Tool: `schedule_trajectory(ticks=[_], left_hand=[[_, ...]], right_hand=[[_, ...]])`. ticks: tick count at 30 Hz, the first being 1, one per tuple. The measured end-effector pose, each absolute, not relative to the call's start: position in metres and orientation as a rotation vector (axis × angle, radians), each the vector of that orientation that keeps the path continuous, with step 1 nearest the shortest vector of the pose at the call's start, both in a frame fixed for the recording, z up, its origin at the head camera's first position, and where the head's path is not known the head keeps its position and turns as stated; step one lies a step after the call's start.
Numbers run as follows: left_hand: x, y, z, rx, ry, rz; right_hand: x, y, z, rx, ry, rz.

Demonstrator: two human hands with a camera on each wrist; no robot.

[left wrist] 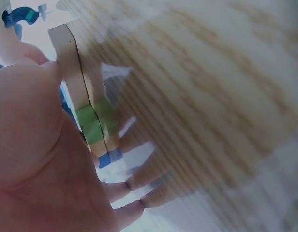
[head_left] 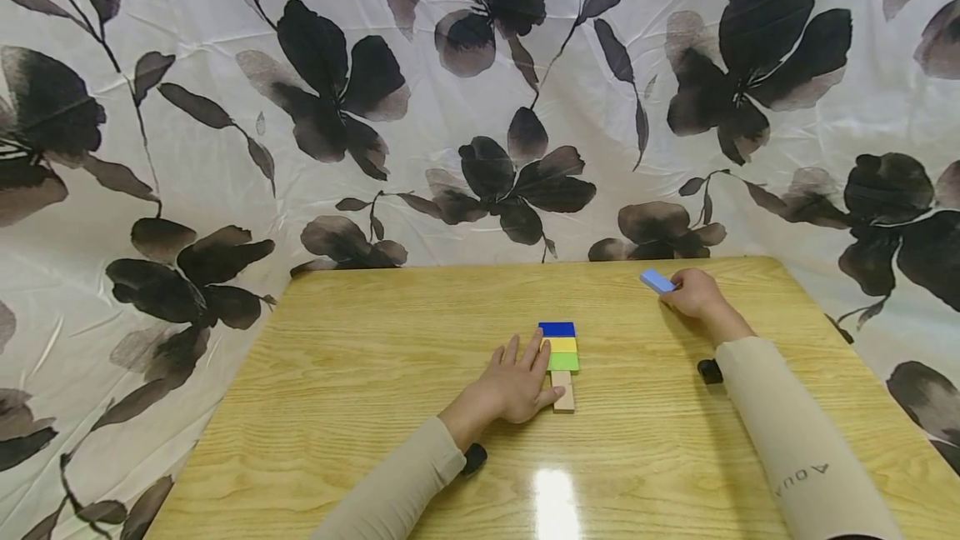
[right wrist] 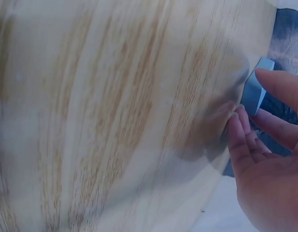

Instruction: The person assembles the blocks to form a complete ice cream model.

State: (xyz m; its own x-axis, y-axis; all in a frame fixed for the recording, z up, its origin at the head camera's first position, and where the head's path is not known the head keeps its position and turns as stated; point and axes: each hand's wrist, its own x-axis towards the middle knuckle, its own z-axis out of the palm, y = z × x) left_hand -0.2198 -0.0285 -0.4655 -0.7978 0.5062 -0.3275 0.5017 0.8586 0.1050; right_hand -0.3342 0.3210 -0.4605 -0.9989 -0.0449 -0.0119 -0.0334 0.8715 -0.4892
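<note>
On the wooden table lies a column of flat blocks: a dark blue block [head_left: 557, 329] farthest away, a yellow block [head_left: 564, 345], a green block [head_left: 565, 362], then a plain wood block [head_left: 564, 401] lengthwise nearest me. My left hand [head_left: 513, 386] is spread palm down along their left side, fingertips at the coloured blocks and thumb over the plain one. In the left wrist view the green block [left wrist: 89, 125] and plain block [left wrist: 69, 67] stand beside the palm. Toward the far right, my right hand [head_left: 696, 294] pinches a light blue block [head_left: 656, 280] between thumb and fingers.
The yellow wood-grain table [head_left: 375, 340] ends at a back edge against a hanging floral cloth [head_left: 420, 107]. A small black wrist device [head_left: 474, 460] sits under the left sleeve, another black one [head_left: 708, 371] by the right. Light glares off the table's front.
</note>
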Motion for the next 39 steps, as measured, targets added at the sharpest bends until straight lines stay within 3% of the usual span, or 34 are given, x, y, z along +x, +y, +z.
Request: schedule_trajectory(ticks=[27, 39], left_hand=[[-0.220, -0.029, -0.466, 0.765, 2.669, 0.007], [-0.220, -0.030, -0.467, 0.764, 2.675, 0.021]], right_hand=[[-0.332, 0.321, -0.465, 0.039, 3.041, -0.923], [-0.326, 0.329, -0.460, -0.049, 3.026, -0.974]])
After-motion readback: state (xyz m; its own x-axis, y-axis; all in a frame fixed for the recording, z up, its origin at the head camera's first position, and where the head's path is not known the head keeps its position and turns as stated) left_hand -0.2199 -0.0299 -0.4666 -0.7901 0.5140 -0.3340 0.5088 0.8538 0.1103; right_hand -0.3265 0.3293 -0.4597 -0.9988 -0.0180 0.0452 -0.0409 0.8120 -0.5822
